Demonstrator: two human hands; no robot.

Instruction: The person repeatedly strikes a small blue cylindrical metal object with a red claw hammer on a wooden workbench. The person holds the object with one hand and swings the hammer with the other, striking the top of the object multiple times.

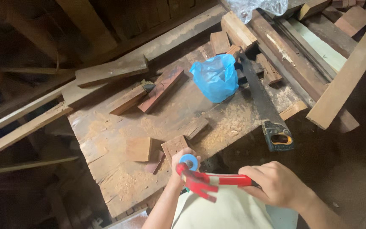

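Starting at the left, we see long planks (pixel 22 127) leaning off the edge of the workbench (pixel 106 131), well away from both hands. Above the left hand (pixel 178 167), a small square block (pixel 139 149) lies flat in the sawdust, and a ridged block (pixel 174 145) sits just beside the knuckles. The left hand is curled around a roll of blue tape (pixel 189 162), its fingers closed on the roll's rim; the roll touches the head of the hammer. We see the red claw hammer (pixel 204 183) lying crosswise between the two hands, claw pointing down toward the pale cloth (pixel 229 210) beneath them. Farther up from the hands, a crumpled blue plastic bag (pixel 214 77) rests among short offcuts (pixel 157 90). The right hand (pixel 276 184) is wrapped shut around the hammer's handle, thumb along the top. Up and to the right of that hand lies a handsaw (pixel 267 112), its dark handle nearest the wrist but apart from it. Thick beams (pixel 344 80) cross the far right.
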